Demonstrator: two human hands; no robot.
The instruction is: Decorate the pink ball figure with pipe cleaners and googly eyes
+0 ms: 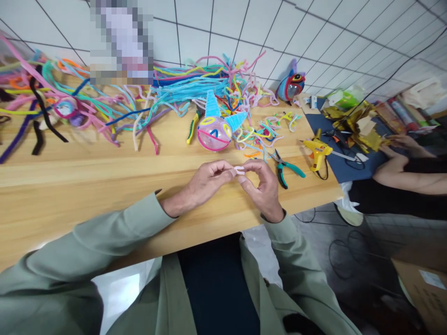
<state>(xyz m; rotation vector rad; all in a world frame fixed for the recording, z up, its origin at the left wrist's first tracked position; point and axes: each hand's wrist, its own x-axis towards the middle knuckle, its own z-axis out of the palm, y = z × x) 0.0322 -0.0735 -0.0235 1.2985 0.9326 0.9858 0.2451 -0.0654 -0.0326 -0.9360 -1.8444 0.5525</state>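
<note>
My left hand (204, 184) and my right hand (261, 186) meet above the wooden table (87, 181), both pinching a short white pipe cleaner piece (239, 170) between their fingertips. Just beyond them sits a pink ball-shaped craft figure (213, 132) with blue pipe-cleaner cones and yellow eye rings. Teal-handled pliers (287, 167) lie to the right of my right hand.
A big heap of coloured pipe cleaners (139, 93) covers the back of the table. A yellow glue gun (317, 151) lies at the right edge, a yellow-handled tool (192, 128) near the figure. Another craft figure (291, 86) stands at the back. A second person's arm (408, 174) rests at right.
</note>
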